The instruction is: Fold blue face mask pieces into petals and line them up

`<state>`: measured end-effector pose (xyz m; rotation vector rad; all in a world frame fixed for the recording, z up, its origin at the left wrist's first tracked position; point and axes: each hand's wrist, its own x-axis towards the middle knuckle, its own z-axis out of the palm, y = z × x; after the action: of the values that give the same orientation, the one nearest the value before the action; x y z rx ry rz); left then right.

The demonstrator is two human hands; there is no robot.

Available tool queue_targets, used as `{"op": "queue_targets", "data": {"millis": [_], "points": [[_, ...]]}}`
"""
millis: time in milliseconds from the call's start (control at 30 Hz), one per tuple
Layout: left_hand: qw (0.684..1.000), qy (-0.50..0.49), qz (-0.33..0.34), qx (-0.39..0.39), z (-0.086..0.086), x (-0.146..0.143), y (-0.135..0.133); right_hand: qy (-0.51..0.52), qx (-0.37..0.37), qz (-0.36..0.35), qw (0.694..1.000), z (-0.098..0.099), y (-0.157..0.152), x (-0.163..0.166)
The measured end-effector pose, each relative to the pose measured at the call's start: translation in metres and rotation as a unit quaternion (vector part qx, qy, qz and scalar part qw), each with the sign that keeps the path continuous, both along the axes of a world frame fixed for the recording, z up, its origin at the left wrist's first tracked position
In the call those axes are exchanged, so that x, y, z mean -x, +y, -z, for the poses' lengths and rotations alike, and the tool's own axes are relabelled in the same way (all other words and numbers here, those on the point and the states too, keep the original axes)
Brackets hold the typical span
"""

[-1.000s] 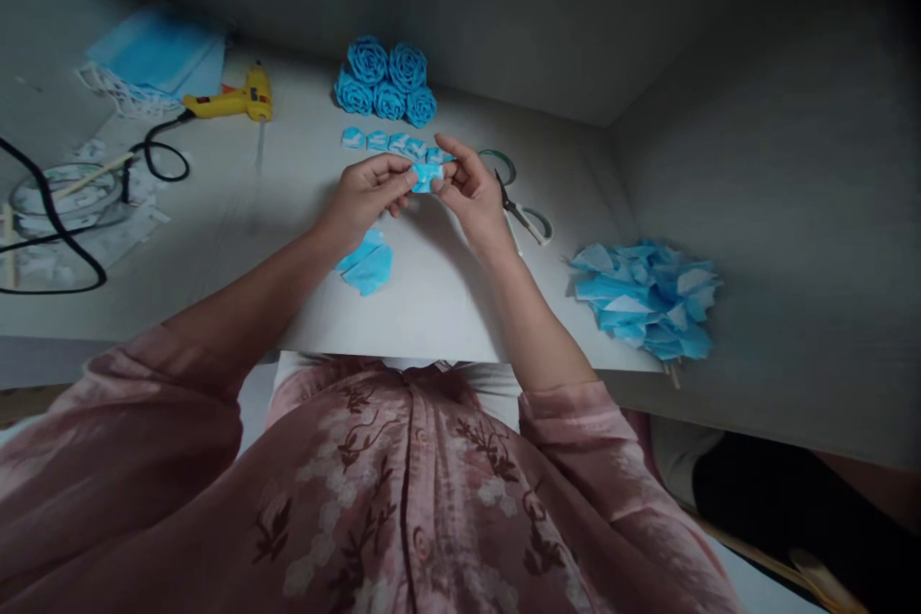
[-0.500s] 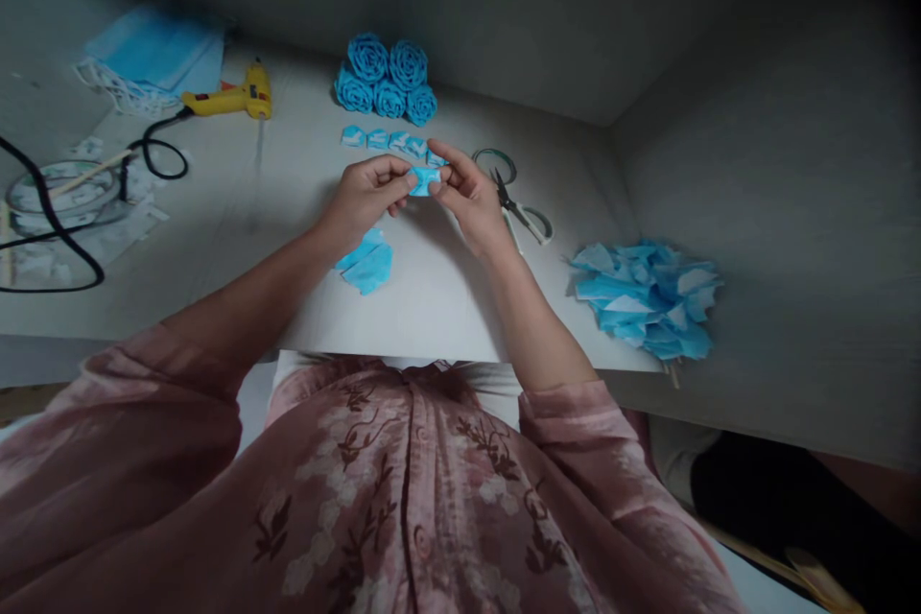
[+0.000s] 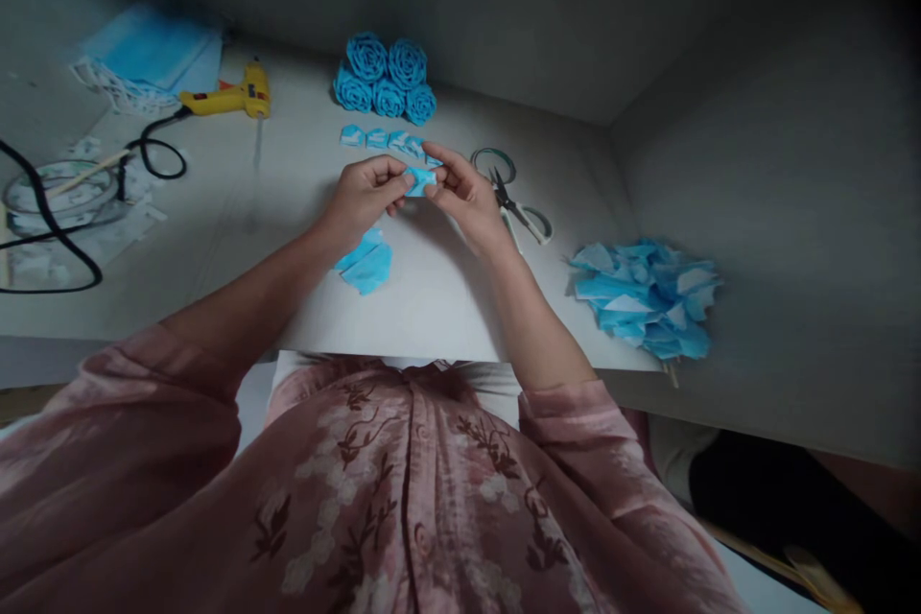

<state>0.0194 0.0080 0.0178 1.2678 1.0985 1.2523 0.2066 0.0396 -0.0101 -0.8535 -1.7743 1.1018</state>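
Between my two hands is a small folded blue fabric piece (image 3: pixel 419 182). My left hand (image 3: pixel 366 195) pinches its left end between thumb and fingers. At its right end, my right hand (image 3: pixel 469 201) grips it with the thumb in front and the forefinger raised. Just beyond my hands lies a row of small folded blue pieces (image 3: pixel 389 140), the right end partly covered by my right fingers. A flat blue fabric cutting (image 3: pixel 366 261) rests on the table below my left wrist. Scissors (image 3: pixel 519 208) lie spread right of my right hand.
Several rolled blue rosettes (image 3: pixel 389 82) are stacked at the back. A yellow glue gun (image 3: pixel 234 99) with a black cord lies at left, near blue face masks (image 3: pixel 154 53) and a round container (image 3: pixel 61 190). A bunch of blue fabric petals (image 3: pixel 648 297) sits at right, by the table's edge.
My hands and the folded piece have shifted very slightly left; less of the piece shows at my right fingers. Everything else lies as before.
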Motion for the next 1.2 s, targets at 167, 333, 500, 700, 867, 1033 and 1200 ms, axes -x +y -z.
{"op": "queue_targets", "data": {"millis": [167,333,500,700,867,1033,1200], "points": [[1.000,0.013,0.005,-0.012,0.001,0.000,-0.001,-0.006,-0.004,0.001,1.000,0.002,0.000,0.000],[1.000,-0.012,0.019,0.006,0.002,0.000,0.000,0.000,-0.002,0.014,1.000,0.004,0.003,-0.002],[0.997,-0.047,0.054,0.041,-0.004,0.000,-0.002,0.014,-0.004,0.034,0.999,0.001,0.005,-0.003],[0.998,-0.031,0.041,0.029,-0.001,0.000,-0.001,0.015,0.010,0.036,0.999,-0.001,0.003,-0.002],[0.999,-0.010,0.031,0.016,0.005,0.001,0.002,0.012,0.003,0.024,1.000,0.002,0.002,-0.001],[1.000,0.000,0.015,0.002,0.005,0.002,0.002,0.016,-0.005,0.002,1.000,0.004,-0.001,0.001],[1.000,0.007,0.004,0.002,0.004,0.001,0.003,0.007,-0.003,-0.004,1.000,0.003,-0.003,0.002]]}}
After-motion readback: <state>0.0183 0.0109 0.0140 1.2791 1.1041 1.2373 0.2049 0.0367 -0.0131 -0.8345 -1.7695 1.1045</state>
